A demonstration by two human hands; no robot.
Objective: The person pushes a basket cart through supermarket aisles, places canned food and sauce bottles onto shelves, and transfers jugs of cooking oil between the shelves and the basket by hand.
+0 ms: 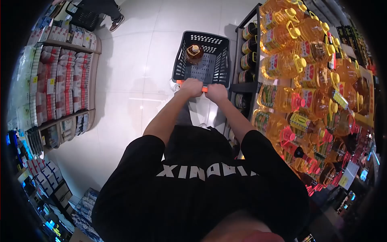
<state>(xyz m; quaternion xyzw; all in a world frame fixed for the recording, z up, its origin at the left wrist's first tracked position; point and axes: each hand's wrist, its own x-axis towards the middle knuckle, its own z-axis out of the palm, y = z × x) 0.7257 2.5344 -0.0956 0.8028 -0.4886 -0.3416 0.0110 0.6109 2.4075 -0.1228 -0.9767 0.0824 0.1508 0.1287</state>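
Note:
Both of my hands are closed on the orange handle (204,89) of a dark grey shopping basket (221,60). My left hand (191,88) grips the handle's left part, and my right hand (217,92) holds it a little farther right. Inside the basket, near its left wall, stands a bottle (194,54) of dark amber liquid with a pale cap. Perforated walls surround it on the sides and at the back. A white plastic bag (173,86) shows beside my left hand.
Shelves of large oil bottles (282,66) rise close on the right, with dark bottles (249,45) on lower shelves. Packaged goods (64,80) fill a shelf on the left. At the upper left, another person's leg (115,14) is beside a black basket (83,18). Pale tiled floor (129,76) lies between.

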